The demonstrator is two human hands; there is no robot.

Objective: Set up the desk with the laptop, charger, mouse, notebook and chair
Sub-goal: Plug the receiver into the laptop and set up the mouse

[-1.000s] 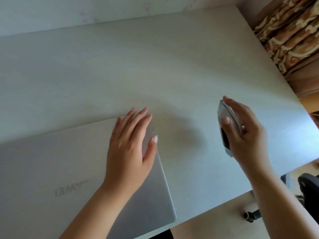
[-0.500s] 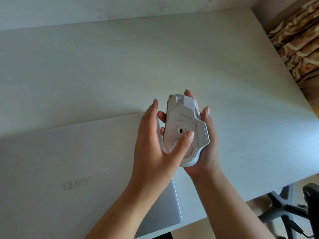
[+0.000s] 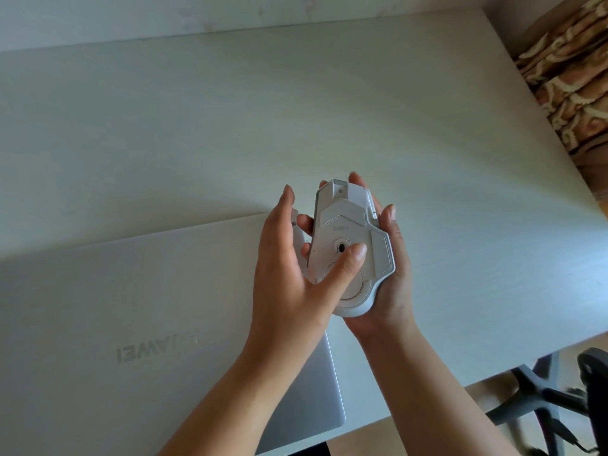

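The closed laptop [image 3: 164,324] lid bears the brand "HUAWEI", seen upside down; the mouse's [image 3: 348,245] small marking is unreadable

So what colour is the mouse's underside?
White mouse, pale grey panels; head view shows it.

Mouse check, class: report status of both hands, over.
Right hand cradles mouse underside up. Left hand thumb on its base. Laptop closed on desk. Nothing in the way.

One mouse [image 3: 352,248], one laptop [image 3: 131,324], one desk [image 3: 230,126], one chair [image 3: 559,399], two hands [image 3: 286,278].
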